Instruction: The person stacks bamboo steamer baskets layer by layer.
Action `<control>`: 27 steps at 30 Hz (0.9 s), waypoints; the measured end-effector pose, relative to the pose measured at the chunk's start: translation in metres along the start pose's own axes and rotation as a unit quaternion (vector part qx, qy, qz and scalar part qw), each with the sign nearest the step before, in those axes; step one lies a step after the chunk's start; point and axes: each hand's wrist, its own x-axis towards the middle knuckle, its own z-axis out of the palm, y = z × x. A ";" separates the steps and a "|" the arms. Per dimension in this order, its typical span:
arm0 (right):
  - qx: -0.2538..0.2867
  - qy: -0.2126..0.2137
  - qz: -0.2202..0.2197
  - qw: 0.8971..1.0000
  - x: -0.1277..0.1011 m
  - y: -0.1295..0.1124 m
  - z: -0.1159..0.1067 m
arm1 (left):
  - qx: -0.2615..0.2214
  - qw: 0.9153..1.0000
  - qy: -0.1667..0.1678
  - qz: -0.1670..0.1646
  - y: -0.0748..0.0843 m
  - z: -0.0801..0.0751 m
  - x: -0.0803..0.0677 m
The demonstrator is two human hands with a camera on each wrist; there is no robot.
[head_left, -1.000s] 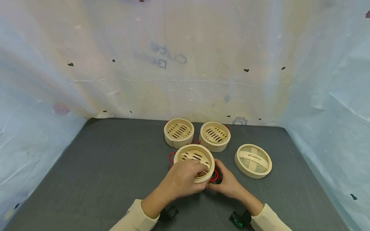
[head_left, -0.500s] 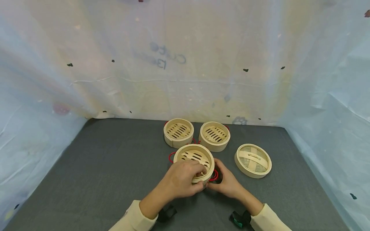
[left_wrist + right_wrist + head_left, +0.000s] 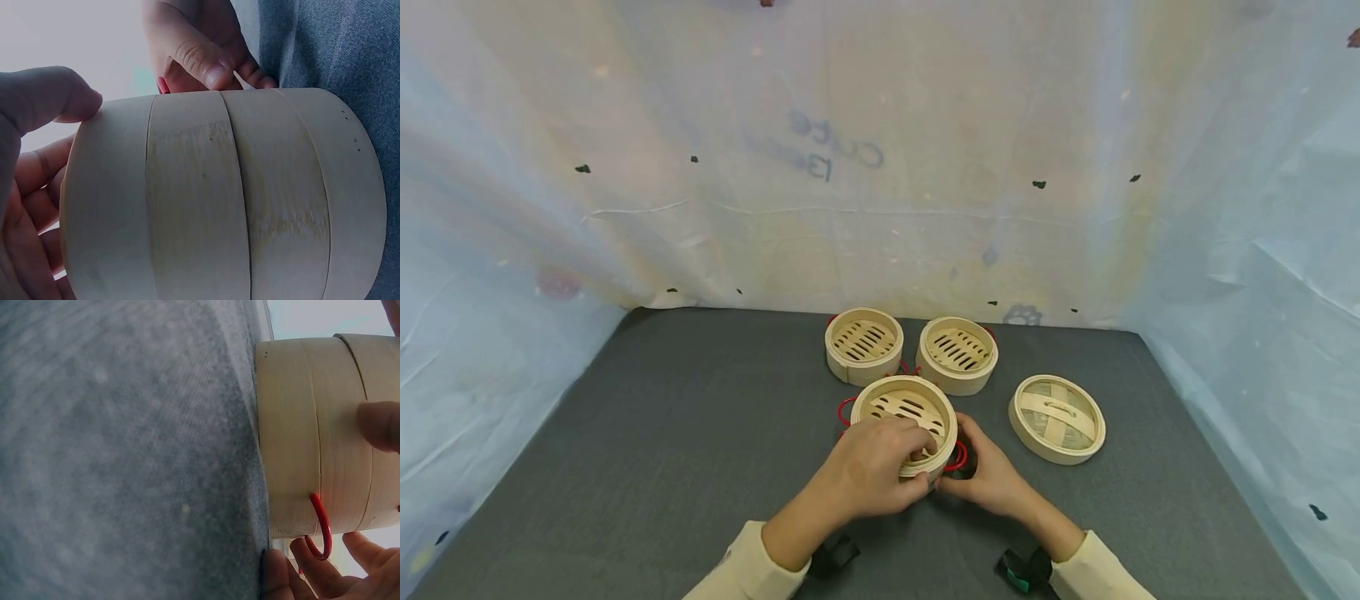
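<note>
Bamboo steamer (image 3: 197,200) | pale, slotted, apparently two tiers | left hand (image 3: 872,468) pinching rim | right hand (image 3: 992,477) gripping side

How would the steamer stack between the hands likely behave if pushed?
The steamer stack would probably keep its shape; its walls look stiff. Its tiers might slip apart, since a dark seam divides them. Upright on the gray cloth, it seems unlikely to roll.

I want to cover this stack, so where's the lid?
In the head view, the lid lies right of the steamer stack, past the right hand, on the grey tabletop.
</note>
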 end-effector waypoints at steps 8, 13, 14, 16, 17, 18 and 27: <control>-0.014 0.001 0.002 1.000 -0.001 -0.006 -0.001 | -0.002 1.000 0.025 -0.006 -0.003 -0.004 -0.002; 0.007 -0.001 -0.006 1.000 -0.002 -0.013 -0.005 | 0.001 0.999 0.044 -0.006 -0.006 -0.008 -0.003; 0.014 -0.003 -0.009 1.000 -0.001 -0.015 -0.006 | 0.000 0.999 0.047 -0.006 -0.006 -0.008 -0.003; 0.024 -0.006 -0.014 1.000 0.000 -0.017 -0.007 | -0.005 0.999 0.050 -0.006 -0.007 -0.010 -0.004; 0.027 -0.007 -0.017 0.999 0.000 -0.018 -0.008 | -0.008 0.999 0.052 -0.006 -0.008 -0.011 -0.004; 0.029 -0.009 -0.020 0.999 0.001 -0.019 -0.009 | -0.009 0.999 0.053 -0.006 -0.008 -0.011 -0.004; 0.014 -0.012 -0.042 0.999 0.003 -0.023 -0.014 | -0.016 0.999 0.048 -0.013 -0.009 -0.017 -0.006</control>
